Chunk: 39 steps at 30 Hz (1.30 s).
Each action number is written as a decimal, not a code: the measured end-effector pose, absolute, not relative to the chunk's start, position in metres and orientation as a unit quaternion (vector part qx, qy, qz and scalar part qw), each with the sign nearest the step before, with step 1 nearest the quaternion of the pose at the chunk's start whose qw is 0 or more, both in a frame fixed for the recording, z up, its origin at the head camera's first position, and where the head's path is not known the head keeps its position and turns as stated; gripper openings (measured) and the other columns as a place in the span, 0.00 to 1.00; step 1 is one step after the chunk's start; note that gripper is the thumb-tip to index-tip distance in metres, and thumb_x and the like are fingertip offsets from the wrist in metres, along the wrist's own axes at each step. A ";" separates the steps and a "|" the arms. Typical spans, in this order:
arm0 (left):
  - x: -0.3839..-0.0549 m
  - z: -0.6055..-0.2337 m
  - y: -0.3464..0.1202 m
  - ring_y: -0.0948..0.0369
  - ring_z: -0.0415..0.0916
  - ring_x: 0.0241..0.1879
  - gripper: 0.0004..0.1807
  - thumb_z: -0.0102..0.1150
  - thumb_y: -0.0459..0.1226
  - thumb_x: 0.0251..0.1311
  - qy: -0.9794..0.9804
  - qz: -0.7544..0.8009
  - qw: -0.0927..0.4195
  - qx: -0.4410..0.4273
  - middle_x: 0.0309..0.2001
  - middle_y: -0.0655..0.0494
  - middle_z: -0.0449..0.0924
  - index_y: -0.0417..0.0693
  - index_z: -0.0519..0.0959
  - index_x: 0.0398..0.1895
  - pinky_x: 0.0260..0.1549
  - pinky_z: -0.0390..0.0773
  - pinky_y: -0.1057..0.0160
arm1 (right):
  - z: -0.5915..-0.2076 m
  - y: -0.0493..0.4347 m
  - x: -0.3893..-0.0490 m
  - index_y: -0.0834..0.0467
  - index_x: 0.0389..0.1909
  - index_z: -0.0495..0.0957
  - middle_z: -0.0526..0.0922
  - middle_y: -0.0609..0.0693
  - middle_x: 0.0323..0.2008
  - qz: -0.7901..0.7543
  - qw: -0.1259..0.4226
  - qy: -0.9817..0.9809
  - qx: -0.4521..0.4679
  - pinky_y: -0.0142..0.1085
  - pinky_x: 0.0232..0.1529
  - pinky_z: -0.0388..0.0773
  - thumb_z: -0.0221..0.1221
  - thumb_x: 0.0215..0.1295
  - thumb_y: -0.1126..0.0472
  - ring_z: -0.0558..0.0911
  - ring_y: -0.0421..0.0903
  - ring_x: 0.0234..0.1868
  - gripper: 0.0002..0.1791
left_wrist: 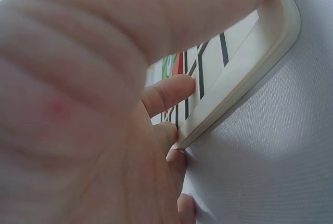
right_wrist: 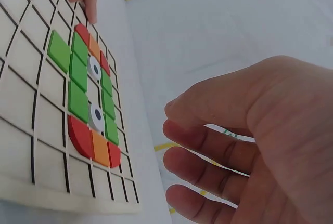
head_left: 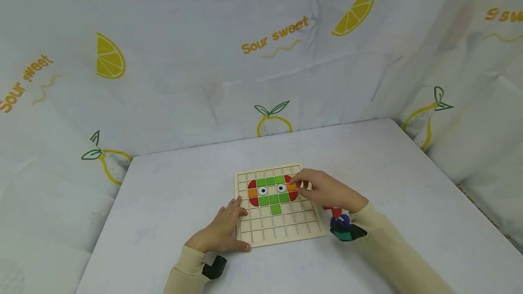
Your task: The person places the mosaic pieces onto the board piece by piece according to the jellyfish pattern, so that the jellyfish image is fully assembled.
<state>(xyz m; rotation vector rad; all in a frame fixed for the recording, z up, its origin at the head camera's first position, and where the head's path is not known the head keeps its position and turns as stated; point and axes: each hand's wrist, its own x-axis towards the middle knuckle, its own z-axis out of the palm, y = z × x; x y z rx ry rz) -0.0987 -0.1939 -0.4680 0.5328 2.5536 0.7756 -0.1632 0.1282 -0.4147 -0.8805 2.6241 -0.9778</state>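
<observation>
A pale grid board (head_left: 286, 219) lies on the table with flat pieces set in its squares. Several green square tiles (head_left: 270, 180), two white eye discs (head_left: 262, 191), two orange squares (head_left: 252, 192) and red rounded corner pieces (right_wrist: 79, 136) form a face-like shape, with one green tile (head_left: 276, 209) below. My left hand (head_left: 220, 230) rests on the board's left side, fingers spread and the thumb at the near left corner. Over the right side hovers my right hand (head_left: 327, 189), fingers loosely bent beside the thumb. No piece shows between them in the right wrist view.
Loose red pieces (head_left: 336, 212) and a blue piece (head_left: 345, 218) lie right of the board, partly hidden by the right wrist. A white cloth wall (head_left: 204, 80) with lemon prints stands behind the table (head_left: 175, 180).
</observation>
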 end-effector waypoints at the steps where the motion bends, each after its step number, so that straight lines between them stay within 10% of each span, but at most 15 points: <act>1: -0.099 -0.470 -0.194 0.42 0.37 0.82 0.43 0.79 0.49 0.46 0.918 0.277 0.209 0.190 0.83 0.40 0.38 0.46 0.66 0.62 0.80 0.40 0.37 | -0.414 0.133 -0.163 0.60 0.56 0.80 0.82 0.49 0.43 -0.328 0.103 0.893 -0.291 0.28 0.39 0.80 0.58 0.71 0.64 0.76 0.43 0.44 0.14; 25: -0.099 -0.477 -0.196 0.43 0.38 0.82 0.35 0.70 0.51 0.55 0.917 0.291 0.196 0.191 0.83 0.40 0.40 0.48 0.66 0.59 0.79 0.41 0.36 | -0.443 0.183 -0.158 0.61 0.53 0.83 0.81 0.47 0.43 -0.247 0.192 0.929 -0.197 0.31 0.39 0.78 0.68 0.62 0.60 0.74 0.41 0.37 0.19; 39: -0.096 -0.466 -0.192 0.42 0.40 0.82 0.34 0.72 0.49 0.54 0.917 0.292 0.197 0.189 0.82 0.38 0.42 0.46 0.67 0.58 0.79 0.42 0.35 | -0.454 0.185 -0.156 0.59 0.50 0.83 0.77 0.44 0.36 -0.256 0.152 0.933 -0.201 0.27 0.32 0.75 0.66 0.64 0.62 0.73 0.40 0.35 0.14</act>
